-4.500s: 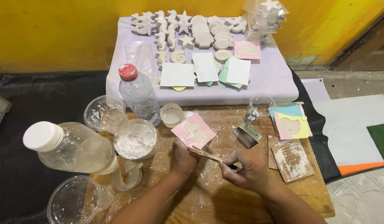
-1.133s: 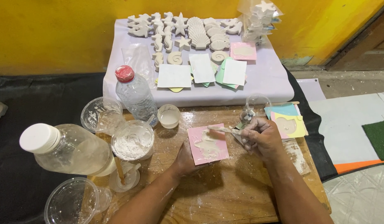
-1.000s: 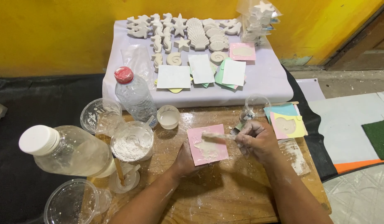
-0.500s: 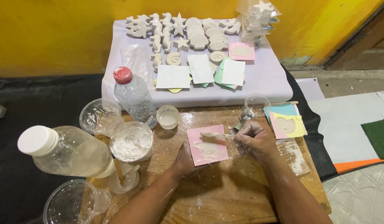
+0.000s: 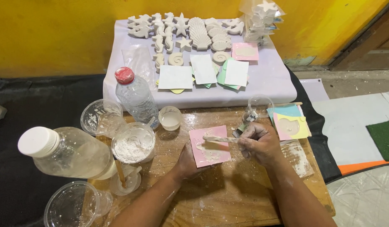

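Two hands: both busy.
Left hand (image 5: 187, 162): fingers closed on pink mould (image 5: 209, 146), holding it flat.
Right hand (image 5: 258, 143): pinches wooden stick (image 5: 219, 138) over mould.
Advice: scrape lightly, level, mould steady.

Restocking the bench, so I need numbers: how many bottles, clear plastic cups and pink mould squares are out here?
Bottles: 2, a red-capped bottle and a white-capped bottle.
Clear plastic cups: 6.
Pink mould squares: 2, a near pink square under the hands, a far pink square on the white sheet.
Total: 10.
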